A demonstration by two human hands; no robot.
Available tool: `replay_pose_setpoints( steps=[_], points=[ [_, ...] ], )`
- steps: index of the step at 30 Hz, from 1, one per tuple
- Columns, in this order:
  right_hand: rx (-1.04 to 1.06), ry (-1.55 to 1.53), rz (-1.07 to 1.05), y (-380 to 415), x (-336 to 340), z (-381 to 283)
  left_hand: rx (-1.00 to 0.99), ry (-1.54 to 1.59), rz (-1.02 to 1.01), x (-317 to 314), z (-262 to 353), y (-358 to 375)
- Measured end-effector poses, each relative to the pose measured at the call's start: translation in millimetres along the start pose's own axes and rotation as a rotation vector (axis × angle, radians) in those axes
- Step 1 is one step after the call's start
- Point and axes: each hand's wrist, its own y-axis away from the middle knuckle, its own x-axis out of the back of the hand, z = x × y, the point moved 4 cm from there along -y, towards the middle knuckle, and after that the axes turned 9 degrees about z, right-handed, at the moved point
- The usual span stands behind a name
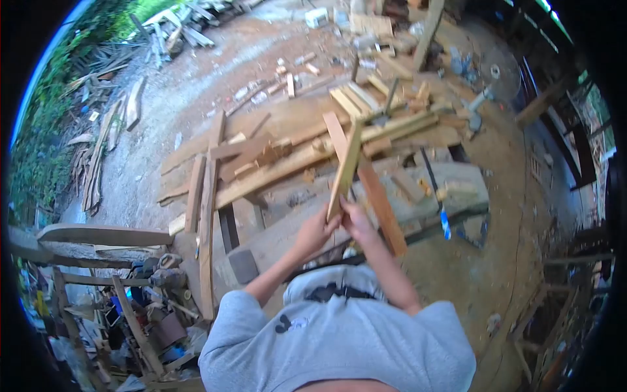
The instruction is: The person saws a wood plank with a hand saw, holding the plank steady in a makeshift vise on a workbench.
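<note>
A narrow wooden board point(347, 166) stands tilted in front of my body, its far end pointing away over the workbench. My left hand point(317, 230) is closed round its near end from the left. At the same end, my right hand point(356, 221) grips it from the right, the two hands nearly touching. Behind it a reddish plank point(382, 210) lies slanted across the bench, apart from my fingers as far as I can see. The fingertips are partly hidden by the board.
A cluttered workbench point(287, 225) spreads before me, with long planks point(281, 173) across it. A blue-handled tool point(445, 222) is at its right. More boards point(208, 235) lean at the left. Wood scraps point(186, 32) are piled on the ground, and a rack of clutter point(140, 320) stands lower left.
</note>
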Motion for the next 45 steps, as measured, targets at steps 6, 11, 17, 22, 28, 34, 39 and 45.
replay_pose_setpoints(
  steps=[6,11,17,22,28,34,39,45],
  points=[
    [-0.005,0.299,0.22,33,26,-13,-0.209,-0.251,-0.294,19,27,28],
    [0.141,0.742,0.069,58,26,-44,-0.484,-0.721,0.228,66,51,11],
    [0.201,1.493,-0.356,88,3,-110,-0.42,-0.874,-0.249,36,-1,15],
    [0.411,1.358,0.251,23,81,-157,-0.214,-0.585,-0.116,16,-14,55],
    [0.672,2.105,0.78,-21,150,-137,-0.037,-0.562,0.117,17,-22,77],
    [0.867,1.971,0.879,-13,143,-146,0.043,-0.519,0.196,19,-22,80],
    [0.583,0.816,0.627,-6,97,-100,0.094,-0.429,0.254,42,-28,79],
    [0.257,0.741,0.178,0,11,13,-0.011,-0.496,0.439,98,-38,81]
  ],
)
